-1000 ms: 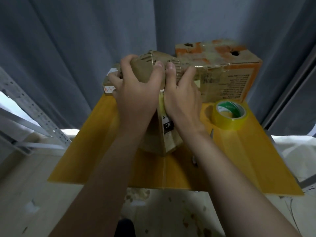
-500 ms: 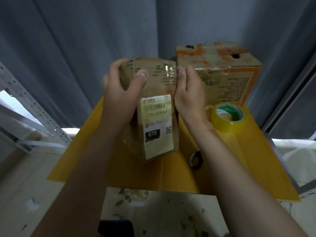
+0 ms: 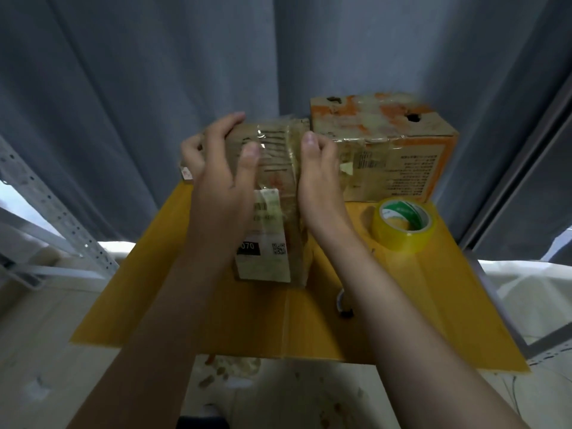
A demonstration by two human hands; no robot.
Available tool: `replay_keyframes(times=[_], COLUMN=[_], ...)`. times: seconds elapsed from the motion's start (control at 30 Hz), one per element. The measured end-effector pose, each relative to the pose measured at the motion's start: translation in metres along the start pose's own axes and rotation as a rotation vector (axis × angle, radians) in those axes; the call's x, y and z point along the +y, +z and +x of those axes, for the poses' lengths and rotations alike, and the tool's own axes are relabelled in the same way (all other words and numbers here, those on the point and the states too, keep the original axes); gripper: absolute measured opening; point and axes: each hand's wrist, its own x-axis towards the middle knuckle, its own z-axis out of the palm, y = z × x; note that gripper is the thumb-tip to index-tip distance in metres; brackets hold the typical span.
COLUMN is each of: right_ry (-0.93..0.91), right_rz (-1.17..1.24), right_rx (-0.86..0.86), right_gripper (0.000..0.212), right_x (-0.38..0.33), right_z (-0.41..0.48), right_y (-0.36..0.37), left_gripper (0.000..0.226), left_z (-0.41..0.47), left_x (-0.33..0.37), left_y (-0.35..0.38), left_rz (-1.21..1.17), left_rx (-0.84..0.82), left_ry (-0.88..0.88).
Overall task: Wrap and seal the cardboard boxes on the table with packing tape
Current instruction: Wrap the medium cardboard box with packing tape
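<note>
1. A person's two bare hands hold a small brown cardboard box [image 3: 275,181] from either side, seen from above.
2. The small brown cardboard box stands on end near the middle of the yellow tabletop [image 3: 216,320]. It is covered in shiny clear tape, and a white shipping label [image 3: 263,258] with a black patch and a square code faces the viewer.
3. The left hand [image 3: 216,181] grips the box's upper left: the fingers curl over its top and far side, and the thumb lies flat on the front face.
4. The right hand [image 3: 318,178] holds the box's right side, the thumb pointing up at the top right corner and the fingers curled round behind.
5. A larger cardboard box [image 3: 387,156] with orange markings sits at the far right corner of the tabletop, just beside the small one.
6. A roll of yellow packing tape [image 3: 402,230] lies flat near the right edge, in front of the larger box.
7. A small dark ring-shaped object [image 3: 342,305], partly hidden by the right forearm, lies toward the near edge.
8. A grey curtain [image 3: 154,88] hangs behind the tabletop.
</note>
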Motion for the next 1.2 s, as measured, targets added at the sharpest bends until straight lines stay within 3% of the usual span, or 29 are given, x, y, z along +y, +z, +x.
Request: replay_keyframes(times=[0.1,0.17,0.27,0.4,0.5,0.6,0.73,0.97,1.07,1.2], right_ry=[-0.042,-0.048,-0.051,-0.109,-0.213,-0.246,-0.045,-0.12,-0.121,0.171], right_rz=[-0.047,-0.027,0.02,-0.154,-0.301,-0.349,-0.388,-0.331,-0.248,0.062], right_rx=[0.031,0.044,0.068,0.148,0.246,0.246,0.174,0.309,0.199,-0.143], right_gripper=[0.056,0.047,0.029,0.057,0.058,0.057,0.068,0.072,0.072,0.061], right_x=[-0.008,-0.011,-0.012,-0.009,-0.006,0.003,0.021,0.033,0.031,0.025], right_z=[-0.01,-0.015,-0.02,-0.027,-0.028,-0.02,0.0,0.013,0.014,0.013], right_y=[0.005,0.005,0.007,0.014,0.018,0.011,-0.008,-0.014,-0.017,-0.019], left_gripper=[0.082,0.095,0.083,0.069,0.061,0.065,0.067,0.066,0.063,0.065], left_z=[-0.007,-0.008,-0.006,-0.011,-0.011,-0.007,-0.006,-0.006,-0.005,0.0], left_x=[0.012,0.016,0.014,0.008,0.002,-0.005,-0.012,-0.021,-0.028,-0.034], left_y=[0.007,0.006,0.004,0.009,0.008,0.002,-0.006,-0.017,-0.02,-0.02], left_rz=[0.092,0.13,0.055,-0.063,-0.12,-0.166,-0.243,-0.374,-0.428,-0.466], left_rx=[-0.02,0.001,0.04,0.063,0.059,0.042,-0.027,-0.072,-0.077,-0.149], left_ry=[-0.079,-0.118,-0.141,-0.19,-0.204,-0.205,-0.183,-0.185,-0.217,-0.236])
